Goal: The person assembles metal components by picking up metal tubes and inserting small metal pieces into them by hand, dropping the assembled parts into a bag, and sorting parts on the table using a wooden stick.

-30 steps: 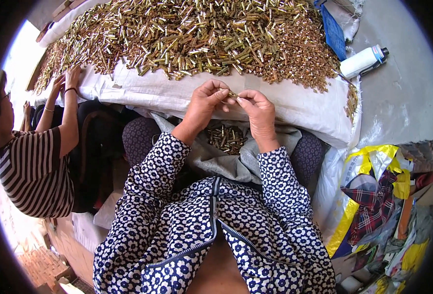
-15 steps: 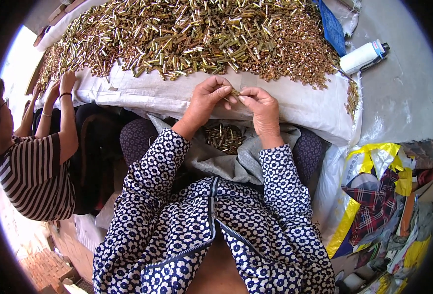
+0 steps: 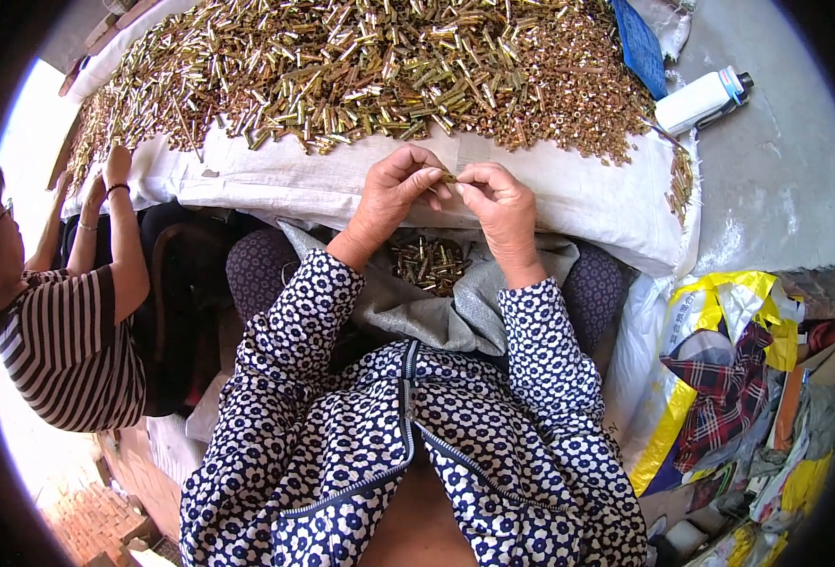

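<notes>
Above the near edge of the cloth-covered table, my left hand pinches a small brass-coloured metal piece between thumb and fingers. My right hand is closed at the piece's right end, thumb against forefinger. Fingers cover most of the piece, so its exact kind is hard to make out. Beyond my hands spreads a heap of brass-coloured metal tubes, with small nut-like pieces on its right side. Below my hands, more metal tubes lie in a grey cloth across my lap.
At the left a person in a striped top reaches to the heap's edge. A white bottle and a blue tray-like thing are at the far right. Beside my right leg stands a yellow-and-white bag with plaid cloth.
My hands stay together at the small metal piece, with the fingers shifting slightly. The person at the left has moved their hands a little along the heap's edge.
</notes>
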A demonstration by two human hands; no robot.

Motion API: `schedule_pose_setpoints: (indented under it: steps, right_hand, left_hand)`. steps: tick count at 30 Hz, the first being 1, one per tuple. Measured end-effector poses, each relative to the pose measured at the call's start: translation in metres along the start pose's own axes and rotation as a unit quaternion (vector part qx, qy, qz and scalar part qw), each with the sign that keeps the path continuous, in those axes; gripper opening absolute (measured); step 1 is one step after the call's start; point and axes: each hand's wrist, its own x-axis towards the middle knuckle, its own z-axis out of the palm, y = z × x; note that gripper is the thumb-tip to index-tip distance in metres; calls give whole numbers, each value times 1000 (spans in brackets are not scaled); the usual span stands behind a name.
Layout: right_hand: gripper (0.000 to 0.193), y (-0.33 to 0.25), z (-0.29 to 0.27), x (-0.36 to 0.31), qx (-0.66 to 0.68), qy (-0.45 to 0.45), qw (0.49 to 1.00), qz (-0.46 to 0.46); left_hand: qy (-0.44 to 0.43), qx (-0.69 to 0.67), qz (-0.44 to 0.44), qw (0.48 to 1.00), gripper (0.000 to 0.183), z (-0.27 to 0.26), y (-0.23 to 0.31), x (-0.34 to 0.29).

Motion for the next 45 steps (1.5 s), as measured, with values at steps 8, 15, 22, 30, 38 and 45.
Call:
schedule_pose_setpoints:
  steps: [8, 15, 22, 30, 38, 45]
  right_hand:
    - [22, 4, -9, 10, -401, -55, 909, -102]
    - [13, 8, -27, 37, -521, 77, 841, -123]
    - [8, 17, -29, 52, -574, 76, 812, -72]
    - [9, 21, -35, 40, -540, 91, 827, -126]
    - [3, 15, -22, 34, -526, 59, 840, -117]
    - [6, 18, -21, 31, -504, 63, 850, -140]
  left_hand:
    - [-52, 481, 171, 858, 15, 14, -7, 10]
    - [-123, 600, 182, 769, 18, 34, 2, 12]
    - [-58, 597, 189, 778, 15, 34, -8, 9]
    - [-4, 567, 172, 805, 7, 5, 17, 10]
    - [-30, 605, 162, 779, 9, -8, -1, 6]
    - [96, 559, 176, 804, 8, -20, 13, 21]
